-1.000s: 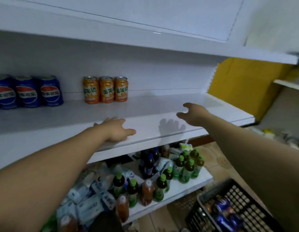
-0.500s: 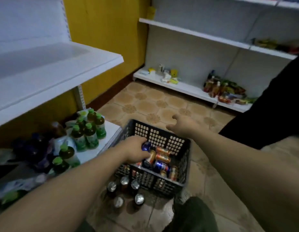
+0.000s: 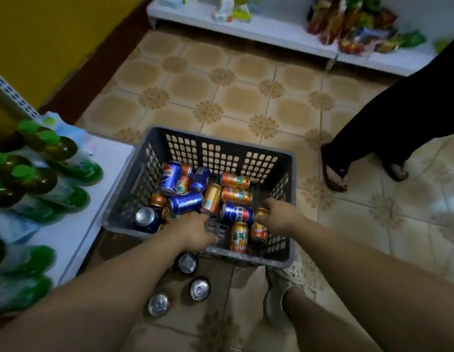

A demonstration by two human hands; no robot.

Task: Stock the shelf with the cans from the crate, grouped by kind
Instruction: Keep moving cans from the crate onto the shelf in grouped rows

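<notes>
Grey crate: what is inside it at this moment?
Inside the crate, blue cans and orange cans lie jumbled, mostly on their sides. The left hand and right hand reach in, covering whatever sits beneath them.

Crate (image 3: 246,259): one. Inside it, beyond the left hand (image 3: 193,232) and right hand (image 3: 279,215): five blue cans (image 3: 185,201), one standing on end just left of the left hand. Orange cans (image 3: 234,181): at least nine, some part-hidden. Upright cans (image 3: 200,289) on the floor behind the left hand: three. Green-capped bottles (image 3: 43,180) far left: count unclear.
</notes>
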